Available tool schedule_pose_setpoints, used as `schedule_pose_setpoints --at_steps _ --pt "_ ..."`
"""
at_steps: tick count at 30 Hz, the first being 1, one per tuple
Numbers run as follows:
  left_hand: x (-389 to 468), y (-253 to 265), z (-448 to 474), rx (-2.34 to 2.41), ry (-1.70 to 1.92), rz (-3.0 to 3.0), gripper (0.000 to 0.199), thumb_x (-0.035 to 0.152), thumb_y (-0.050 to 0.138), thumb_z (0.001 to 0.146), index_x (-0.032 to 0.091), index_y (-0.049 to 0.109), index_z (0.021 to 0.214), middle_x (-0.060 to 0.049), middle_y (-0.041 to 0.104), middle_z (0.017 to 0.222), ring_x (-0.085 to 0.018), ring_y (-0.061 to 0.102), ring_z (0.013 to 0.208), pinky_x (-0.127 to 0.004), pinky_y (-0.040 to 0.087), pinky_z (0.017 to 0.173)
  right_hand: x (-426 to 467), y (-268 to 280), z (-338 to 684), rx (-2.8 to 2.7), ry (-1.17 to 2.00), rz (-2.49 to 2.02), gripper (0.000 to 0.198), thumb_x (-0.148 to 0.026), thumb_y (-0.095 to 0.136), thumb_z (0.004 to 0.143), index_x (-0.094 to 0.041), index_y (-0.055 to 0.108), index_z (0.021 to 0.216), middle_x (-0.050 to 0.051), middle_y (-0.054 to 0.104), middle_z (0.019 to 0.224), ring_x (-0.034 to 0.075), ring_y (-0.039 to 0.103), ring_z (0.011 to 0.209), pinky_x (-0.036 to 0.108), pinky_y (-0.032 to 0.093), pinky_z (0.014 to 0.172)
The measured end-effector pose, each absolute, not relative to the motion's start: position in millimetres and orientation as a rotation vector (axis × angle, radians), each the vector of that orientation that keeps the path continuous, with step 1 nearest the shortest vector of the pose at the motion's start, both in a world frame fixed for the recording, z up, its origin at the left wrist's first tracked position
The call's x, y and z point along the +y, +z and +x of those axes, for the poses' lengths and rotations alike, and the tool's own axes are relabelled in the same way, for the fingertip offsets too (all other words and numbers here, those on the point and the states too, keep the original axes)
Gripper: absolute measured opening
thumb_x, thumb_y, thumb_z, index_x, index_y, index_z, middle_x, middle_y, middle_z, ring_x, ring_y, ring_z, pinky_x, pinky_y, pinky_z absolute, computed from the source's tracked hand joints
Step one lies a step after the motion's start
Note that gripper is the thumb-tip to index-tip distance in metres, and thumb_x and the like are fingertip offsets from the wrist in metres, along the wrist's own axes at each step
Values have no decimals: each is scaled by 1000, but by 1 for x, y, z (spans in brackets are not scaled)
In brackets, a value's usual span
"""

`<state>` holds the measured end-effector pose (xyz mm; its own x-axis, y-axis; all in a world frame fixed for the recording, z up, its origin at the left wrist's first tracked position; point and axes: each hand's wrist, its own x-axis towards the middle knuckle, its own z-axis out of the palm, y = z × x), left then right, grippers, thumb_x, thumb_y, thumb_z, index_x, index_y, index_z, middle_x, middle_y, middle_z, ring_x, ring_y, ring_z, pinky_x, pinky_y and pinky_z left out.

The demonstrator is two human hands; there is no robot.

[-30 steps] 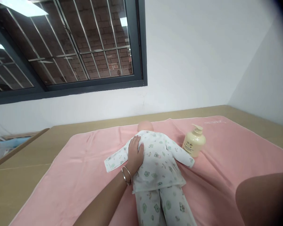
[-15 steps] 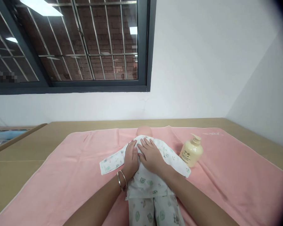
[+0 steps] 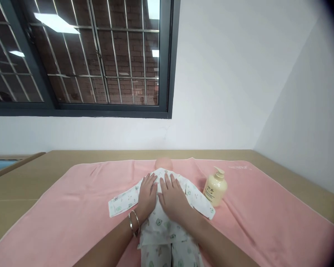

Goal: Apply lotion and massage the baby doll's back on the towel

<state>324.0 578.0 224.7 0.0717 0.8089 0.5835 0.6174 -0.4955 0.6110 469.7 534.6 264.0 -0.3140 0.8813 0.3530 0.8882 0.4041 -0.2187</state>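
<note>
R hand (image 3: 174, 200) was laid beside L hand (image 3: 147, 196) on doll's top (image 3: 159, 227) since prev. sec. Fingers (image 3: 168, 182) were spread sl. apart.

This looks like an indoor baby-care room, though whether in a home or a training centre cannot be told. At six o'clock a doll (image 3: 158, 230) in printed baby clothes lies on a pink blanket (image 3: 72, 207), spread over a broad wooden surface (image 3: 22, 189); a pump bottle (image 3: 215, 190) stands at four. Plain white walls (image 3: 219, 81) meet at two o'clock. At ten, a dark-framed window (image 3: 166, 74) shows metal bars (image 3: 133, 78), brickwork (image 3: 139, 55) and bright reflected lamps (image 3: 57, 23).
</note>
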Motion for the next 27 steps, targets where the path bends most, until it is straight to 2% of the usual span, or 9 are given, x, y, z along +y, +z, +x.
schedule_pose_setpoints --at_steps 4,8,11,14,16,18,21,25,27 --pt "580 225 323 1466 1386 2144 38 32 34 97 22 59 124 -6 55 137 -23 39 135 -53 26 115 539 267 480 -2312 84 -1438 54 -44 27 99 -21 30 148 7 16 156 28 9 144 49 14 116" --pt "579 223 322 1468 1377 2151 39 31 32 97 21 58 124 -6 54 137 -22 40 135 -52 27 115 555 272 489 -2216 157 -1511 53 -44 20 100 -21 35 146 8 23 155 24 17 143 44 17 116" --pt "579 223 320 1476 1391 2083 39 30 33 96 21 56 126 -7 53 138 -22 43 132 -50 33 113 550 283 494 -2277 119 -1619 54 -44 22 100 -23 30 148 10 25 154 29 21 142 50 19 114" --pt "583 229 319 1537 1454 1968 39 26 36 93 20 57 125 -9 56 133 -24 49 127 -50 36 110 527 308 508 -2451 77 -1777 56 -38 40 95 -25 31 148 12 30 151 36 28 138 59 19 110" --pt "586 238 323 1554 1517 1896 37 24 39 90 20 59 121 -10 59 130 -26 51 124 -52 37 109 507 331 525 -2492 128 -1815 60 -37 45 92 -25 30 148 12 32 150 36 29 137 58 24 108" --pt "585 251 332 1511 1558 1838 36 26 43 88 19 60 119 -11 59 129 -27 52 124 -53 37 109 487 354 544 -2412 134 -1798 58 -37 37 94 -27 24 150 8 30 151 33 30 138 55 26 109" --pt "579 277 363 1360 1501 1737 35 30 47 88 19 59 119 -12 59 130 -27 51 125 -51 36 109 470 378 567 -2203 3 -1868 60 -37 31 96 -17 19 152 8 21 154 28 20 142 47 24 113" --pt "572 307 426 968 1332 1429 37 41 44 91 21 60 118 -9 53 138 -23 42 134 -43 29 115 477 384 578 -2059 -68 -2182 60 -30 28 97 7 26 145 24 23 150 31 22 141 42 26 113" --pt "575 317 457 804 1190 1229 48 50 34 93 19 58 121 -12 51 140 -22 45 132 -40 35 112 487 378 579 -2050 -134 -2250 59 -26 28 96 11 28 143 28 27 147 33 24 140 42 27 112"
